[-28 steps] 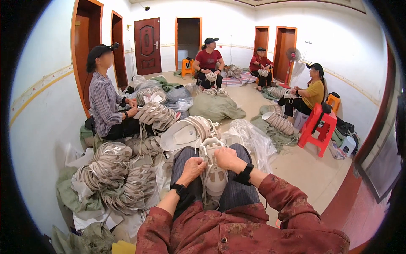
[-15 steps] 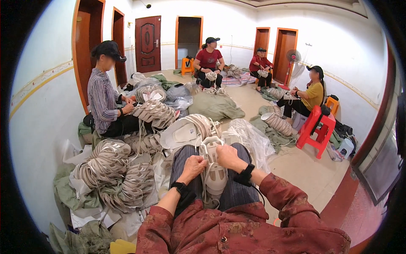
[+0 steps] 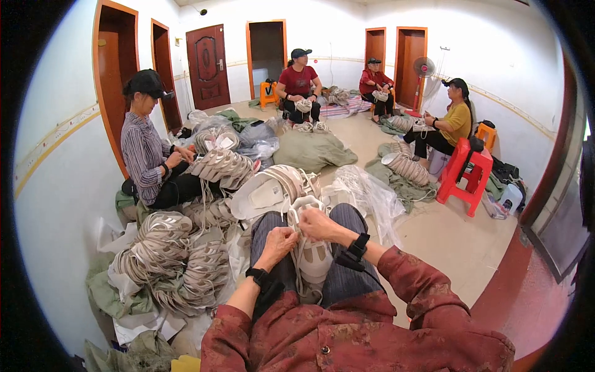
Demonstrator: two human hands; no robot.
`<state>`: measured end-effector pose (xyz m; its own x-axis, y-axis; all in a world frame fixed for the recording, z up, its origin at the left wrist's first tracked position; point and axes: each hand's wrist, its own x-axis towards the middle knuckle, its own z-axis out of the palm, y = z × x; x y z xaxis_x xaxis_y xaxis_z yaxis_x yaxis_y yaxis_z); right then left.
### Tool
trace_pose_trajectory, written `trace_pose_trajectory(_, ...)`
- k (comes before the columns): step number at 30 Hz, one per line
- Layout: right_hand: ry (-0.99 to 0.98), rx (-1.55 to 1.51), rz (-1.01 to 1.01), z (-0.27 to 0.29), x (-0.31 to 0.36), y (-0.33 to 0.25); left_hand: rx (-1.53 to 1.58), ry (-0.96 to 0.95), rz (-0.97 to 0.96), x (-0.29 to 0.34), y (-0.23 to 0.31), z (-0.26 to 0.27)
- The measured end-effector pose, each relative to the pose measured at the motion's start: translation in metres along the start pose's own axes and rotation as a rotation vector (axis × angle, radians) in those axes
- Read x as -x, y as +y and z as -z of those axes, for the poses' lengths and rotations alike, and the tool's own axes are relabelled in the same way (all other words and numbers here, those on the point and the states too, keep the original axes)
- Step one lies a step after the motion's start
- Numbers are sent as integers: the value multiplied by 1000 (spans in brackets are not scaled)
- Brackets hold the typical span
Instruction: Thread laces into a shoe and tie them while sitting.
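A beige and white shoe upper (image 3: 313,261) lies on my lap between my thighs, its toe toward me. My left hand (image 3: 277,245) is closed in a pinch at its left side, on a thin pale shoelace (image 3: 287,214). Over the eyelets, my right hand (image 3: 320,224) is closed too, fingertips bent down close to the left ones; what they grip is mostly hidden, but lace runs up to them. Just beyond my knees rests a stack of similar shoe uppers (image 3: 268,193), loose laces trailing from it.
More stacked uppers (image 3: 162,243) pile up at my left on green cloth (image 3: 102,282). Clear plastic sheeting (image 3: 372,193) and a large green sack (image 3: 315,149) lie ahead. A red stool (image 3: 466,173) stands at right. Several seated co-workers handle uppers around the room.
My hands have shifted slightly left and closer together over the upper, the right one turning further over the eyelets. The view has swung a little, and the co-worker at left has lowered their head.
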<state>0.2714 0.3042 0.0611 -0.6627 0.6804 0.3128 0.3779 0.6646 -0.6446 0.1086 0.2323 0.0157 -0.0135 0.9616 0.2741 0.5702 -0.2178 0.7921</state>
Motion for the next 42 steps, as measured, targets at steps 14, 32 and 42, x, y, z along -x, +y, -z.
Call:
trace_pose_trajectory(14,-228,119,8,-4,-9,24,127,-72,148,10,6,16)
trace_pose_trajectory(32,-209,-99,-103,-12,-6,21,15,20,156,11,9,17)
trace_pose_trajectory(42,-155,134,38,-22,-14,30,-42,6,126,-2,5,8)
